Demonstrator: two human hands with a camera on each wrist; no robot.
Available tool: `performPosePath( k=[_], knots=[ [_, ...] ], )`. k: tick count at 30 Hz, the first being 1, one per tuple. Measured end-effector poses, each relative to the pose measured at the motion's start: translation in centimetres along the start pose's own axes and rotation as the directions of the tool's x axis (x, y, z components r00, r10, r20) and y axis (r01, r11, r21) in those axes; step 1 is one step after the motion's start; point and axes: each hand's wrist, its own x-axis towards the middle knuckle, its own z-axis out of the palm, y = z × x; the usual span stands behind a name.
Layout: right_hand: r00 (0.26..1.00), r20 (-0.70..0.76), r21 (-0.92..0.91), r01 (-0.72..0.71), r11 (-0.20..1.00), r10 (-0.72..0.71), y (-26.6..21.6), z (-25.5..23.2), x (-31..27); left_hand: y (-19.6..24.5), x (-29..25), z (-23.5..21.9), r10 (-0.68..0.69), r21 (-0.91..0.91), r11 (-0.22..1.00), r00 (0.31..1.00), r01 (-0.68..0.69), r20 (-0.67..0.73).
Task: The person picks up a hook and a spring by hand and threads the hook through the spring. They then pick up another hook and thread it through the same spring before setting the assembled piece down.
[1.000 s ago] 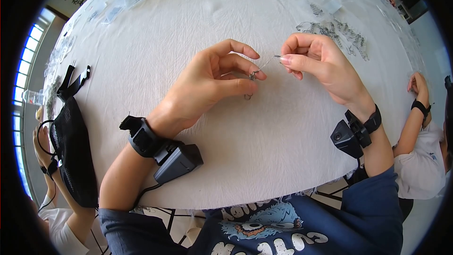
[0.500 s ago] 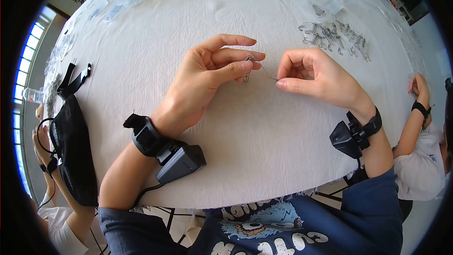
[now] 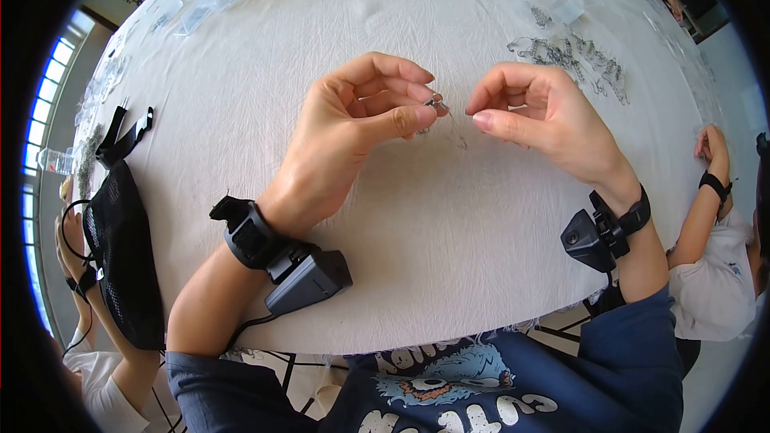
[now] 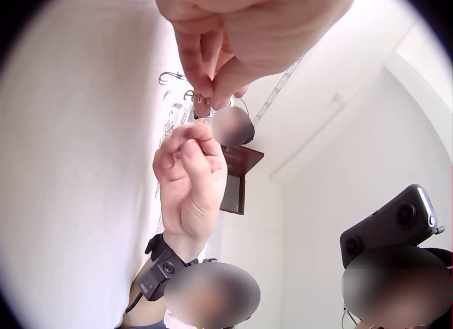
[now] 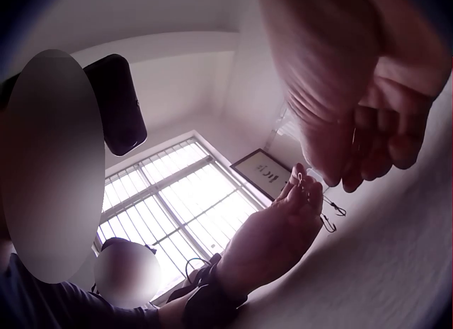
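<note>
My left hand [image 3: 345, 116] pinches a small bunch of metal fishing hooks [image 3: 435, 103] between thumb and fingers, above the cloth. A thin piece hangs from the bunch towards the right. Bent hook points [image 4: 171, 77] stick out past the fingertips in the left wrist view, and the right wrist view shows hooks [image 5: 328, 223] below the left fingers. Just right of the bunch is my right hand [image 3: 549, 116], its fingers loosely bent and a gap between thumb and index finger. Nothing shows in that gap in the head view.
A loose pile of metal hooks and wire pieces [image 3: 569, 60] lies at the back right of the white tablecloth [image 3: 449, 256]. Clear plastic boxes [image 3: 216, 0] are at the back left. A black mesh bag [image 3: 120, 256] lies along the left edge. Other people sit at both sides.
My right hand has let go of the thin wire end and its thumb and index finger have parted. My left hand still holds the bunch, having shifted up slightly.
</note>
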Motion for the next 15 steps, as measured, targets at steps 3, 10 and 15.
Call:
performPosePath(
  k=[3, 10, 15],
  knots=[
    [1.000, -0.029, 0.058, -0.002, 0.998, 0.004, -0.4, 0.5, -0.1, 0.1, -0.1, 0.3, -0.014, 0.015, 1.000, 1.000, 0.014, -0.018],
    [0.999, -0.007, 0.185, -0.029, 0.982, 0.031, -0.3, 1.2, -0.1, 0.1, -0.2, 0.8, -0.017, -0.043, 0.999, 1.000, 0.018, 0.022],
    [0.994, 0.046, 0.294, -0.105, 0.950, 0.096, 0.3, 1.3, -0.1, -0.1, -0.2, 0.8, -0.010, -0.061, 0.998, 1.000, 0.011, 0.025]
  ],
)
